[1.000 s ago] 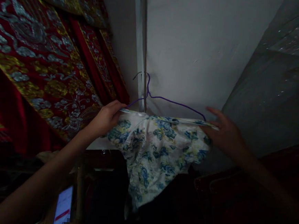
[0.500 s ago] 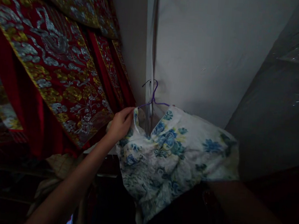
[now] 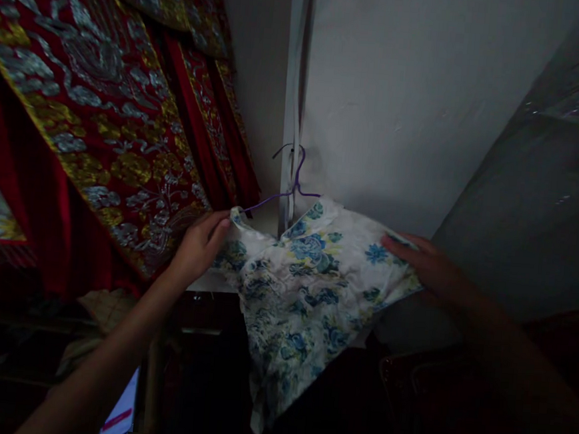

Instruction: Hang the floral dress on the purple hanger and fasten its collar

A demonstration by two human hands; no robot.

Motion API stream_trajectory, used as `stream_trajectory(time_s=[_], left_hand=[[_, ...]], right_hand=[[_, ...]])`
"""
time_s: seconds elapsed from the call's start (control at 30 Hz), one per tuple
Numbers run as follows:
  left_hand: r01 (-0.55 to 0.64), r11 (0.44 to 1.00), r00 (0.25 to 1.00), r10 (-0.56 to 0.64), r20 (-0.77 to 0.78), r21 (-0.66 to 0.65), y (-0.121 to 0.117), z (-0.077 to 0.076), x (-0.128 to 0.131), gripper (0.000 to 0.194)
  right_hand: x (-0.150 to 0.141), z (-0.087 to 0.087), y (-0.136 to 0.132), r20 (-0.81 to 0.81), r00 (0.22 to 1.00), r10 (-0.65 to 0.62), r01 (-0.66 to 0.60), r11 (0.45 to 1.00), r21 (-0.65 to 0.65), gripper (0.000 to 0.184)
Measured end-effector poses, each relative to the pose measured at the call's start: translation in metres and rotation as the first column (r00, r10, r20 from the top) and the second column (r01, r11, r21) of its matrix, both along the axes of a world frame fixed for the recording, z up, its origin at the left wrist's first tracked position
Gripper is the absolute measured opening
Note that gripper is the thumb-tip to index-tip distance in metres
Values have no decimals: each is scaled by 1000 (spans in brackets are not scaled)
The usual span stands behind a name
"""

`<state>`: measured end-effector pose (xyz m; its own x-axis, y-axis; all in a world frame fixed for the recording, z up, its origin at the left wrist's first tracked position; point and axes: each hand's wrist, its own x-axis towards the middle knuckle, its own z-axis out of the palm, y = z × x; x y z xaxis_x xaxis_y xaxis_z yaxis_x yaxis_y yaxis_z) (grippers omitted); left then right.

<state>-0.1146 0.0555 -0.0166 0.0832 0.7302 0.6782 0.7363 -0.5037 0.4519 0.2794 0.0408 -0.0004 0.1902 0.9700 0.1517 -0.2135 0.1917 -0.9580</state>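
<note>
A white blouse with blue and yellow flowers [image 3: 310,272] hangs from a purple wire hanger [image 3: 297,184]. The hanger's hook sits at a pale strip [image 3: 295,77] running down the wall. My left hand [image 3: 202,243] pinches the blouse at its left shoulder, near the end of the hanger's left arm. On the other side, my right hand [image 3: 421,261] is closed on the right sleeve, with fingers in front of the fabric. The hanger's right arm disappears inside the blouse, and the lower hem falls into a dark area.
Red cloth with gold and silver embroidery [image 3: 120,130] hangs on the left. A lit phone screen [image 3: 121,408] shows at lower left, beside my forearm. A pale wall [image 3: 403,105] stands behind, and a grey plastic-like sheet [image 3: 538,176] covers the right.
My left hand has moved left with the blouse's shoulder, uncovering more of the hanger's left arm. My right hand has come out from under the sleeve and now grips it from outside.
</note>
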Motion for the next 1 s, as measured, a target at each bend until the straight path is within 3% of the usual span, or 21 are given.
stream_trajectory(time_s=[0.1, 0.17, 0.27, 0.33, 0.43, 0.53, 0.63, 0.8, 1.0], left_hand=[[70, 995, 990, -61, -125, 73, 7, 19, 23, 50], [90, 991, 984, -74, -160, 96, 5, 33, 40, 54], [152, 977, 988, -147, -40, 149, -10, 50, 62, 56], [234, 959, 963, -251, 95, 158, -25, 57, 74, 56], [411, 911, 838, -387, 385, 22, -47, 62, 89, 59], [618, 783, 617, -429, 660, -69, -63, 68, 104, 56], [673, 738, 527, -433, 731, -47, -72, 76, 118, 52], [653, 754, 521, -389, 760, -62, -82, 76, 124, 51], [687, 716, 462, -302, 834, -122, -84, 60, 107, 48]], right_hand=[[-12, 13, -16, -75, 996, 45, -50, 997, -66, 19], [-21, 18, -25, -181, 983, 9, -19, 999, -50, 18], [-30, 14, -37, -283, 957, -59, 61, 998, -4, 20], [-37, 2, -49, -266, 960, -86, 106, 993, 60, 26], [-51, -20, -71, -116, 992, -54, 69, 989, 131, 41], [-67, -34, -82, 14, 1000, 17, -19, 989, 146, 49], [-74, -33, -71, -112, 994, 18, -5, 993, 117, 47], [-69, -23, -55, -448, 894, -10, 50, 996, 77, 40], [-79, -20, -69, -540, 842, 9, 27, 998, 59, 34]])
